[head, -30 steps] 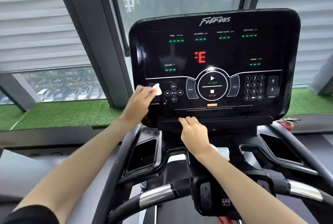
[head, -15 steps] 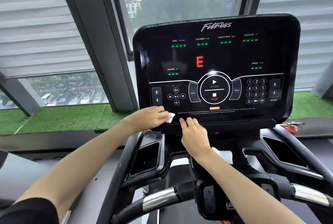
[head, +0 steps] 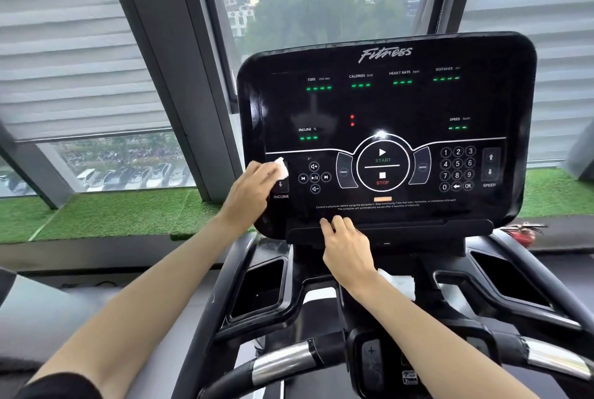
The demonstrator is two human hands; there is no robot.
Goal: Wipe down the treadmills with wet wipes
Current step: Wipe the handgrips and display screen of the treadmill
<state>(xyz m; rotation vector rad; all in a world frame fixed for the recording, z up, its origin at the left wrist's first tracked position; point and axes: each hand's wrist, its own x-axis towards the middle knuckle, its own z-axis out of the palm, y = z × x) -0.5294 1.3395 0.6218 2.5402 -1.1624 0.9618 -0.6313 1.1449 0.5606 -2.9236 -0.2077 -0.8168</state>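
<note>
White wipe (head: 282, 168): small crumpled wad, soft and matte; it lies against the left side of the console (head: 385, 103), over the upper INCLINE key.
Left hand (head: 254, 188): fingers bunched round the wipe, clamping it to the panel.
Change, left hand: half a second ago it held the wipe low at the console's bottom edge, just beside the right hand; it now sits higher, at the INCLINE keys.
Right hand (head: 348, 252): unchanged; fingers lie nearly straight and together on the ledge (head: 418, 229) under the panel, gripping nothing.
Change, red readout (head: 352, 120): showed an "E" before; now two red dots only.
Second wipe (head: 400, 283): white, flat, folded; on the deck behind the right wrist, partly hidden by it.
Console surface: glossy black, rounded corners, printed white legends, green dashes lit, round START/STOP ring at centre.
Handlebar (head: 279, 363): curved tube, black rubbery grip alternating with bright metal sleeves.
Cup pockets (head: 257, 289): deep angular recesses in hard black plastic, one either side.
Turf (head: 112, 215): green, short pile, along the window sill.
Blinds (head: 64, 45): grey horizontal slats.
</note>
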